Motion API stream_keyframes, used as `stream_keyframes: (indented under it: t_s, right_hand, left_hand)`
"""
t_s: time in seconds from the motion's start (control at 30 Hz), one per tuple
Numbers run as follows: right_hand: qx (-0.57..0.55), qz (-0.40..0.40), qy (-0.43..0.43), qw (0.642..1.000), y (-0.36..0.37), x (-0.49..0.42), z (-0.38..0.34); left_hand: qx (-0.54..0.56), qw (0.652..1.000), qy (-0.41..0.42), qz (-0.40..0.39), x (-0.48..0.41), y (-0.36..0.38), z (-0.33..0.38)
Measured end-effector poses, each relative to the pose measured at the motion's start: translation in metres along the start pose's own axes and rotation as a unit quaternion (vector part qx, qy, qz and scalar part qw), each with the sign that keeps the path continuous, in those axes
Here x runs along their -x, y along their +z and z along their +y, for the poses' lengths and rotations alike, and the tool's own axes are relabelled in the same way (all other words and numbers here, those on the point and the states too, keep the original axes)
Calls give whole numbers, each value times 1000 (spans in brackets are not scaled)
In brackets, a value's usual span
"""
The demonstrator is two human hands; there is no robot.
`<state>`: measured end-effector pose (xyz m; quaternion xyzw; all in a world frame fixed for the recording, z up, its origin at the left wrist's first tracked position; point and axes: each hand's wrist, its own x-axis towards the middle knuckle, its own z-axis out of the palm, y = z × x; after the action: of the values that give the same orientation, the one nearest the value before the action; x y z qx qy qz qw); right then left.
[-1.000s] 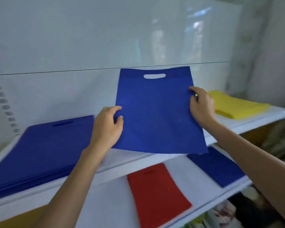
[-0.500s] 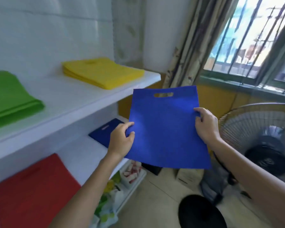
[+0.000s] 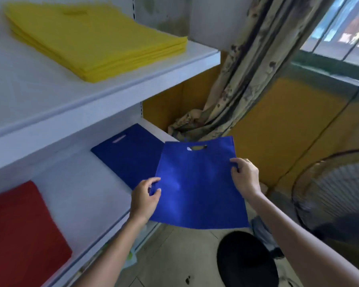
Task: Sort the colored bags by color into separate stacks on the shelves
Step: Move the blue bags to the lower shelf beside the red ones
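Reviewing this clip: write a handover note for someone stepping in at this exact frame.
Left hand pinches the left edge of the held blue bag; right hand pinches its right edge.
Yellow stack lies on the upper shelf; red stack and a dark blue bag lie on the lower shelf.
Done: those colours sit apart.
Left: probably lay the held bag on the dark blue bag.

— What colour is the bag between the fingers?
— Bright blue. Left of the fingers of the left hand lies a darker navy bag; further left, a red one.
— And above them?
— A yellow stack on a white shelf; the curtain is beige, blotched dark.
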<state>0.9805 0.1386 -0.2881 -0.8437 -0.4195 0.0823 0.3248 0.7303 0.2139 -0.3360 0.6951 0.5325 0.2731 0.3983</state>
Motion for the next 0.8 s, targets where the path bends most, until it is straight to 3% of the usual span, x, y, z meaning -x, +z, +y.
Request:
stream_keyframes:
  t_s: [0.17, 0.37, 0.6, 0.8]
  right_hand:
    - [-14, -22, -4, 1000, 44, -37, 11]
    - [-3, -101, -94, 990, 101, -115, -11]
    - [-1, -234, -293, 927, 193, -196, -49]
    - [-65, -253, -329, 907, 254, -222, -65]
  left_hand:
    - [-7, 999, -28, 46, -32, 14, -16]
    - [-29, 986, -85, 143, -74, 20, -31]
    - [-53, 941, -185, 279, -93, 30, -50]
    - [-53, 907, -225, 353, -105, 37, -68]
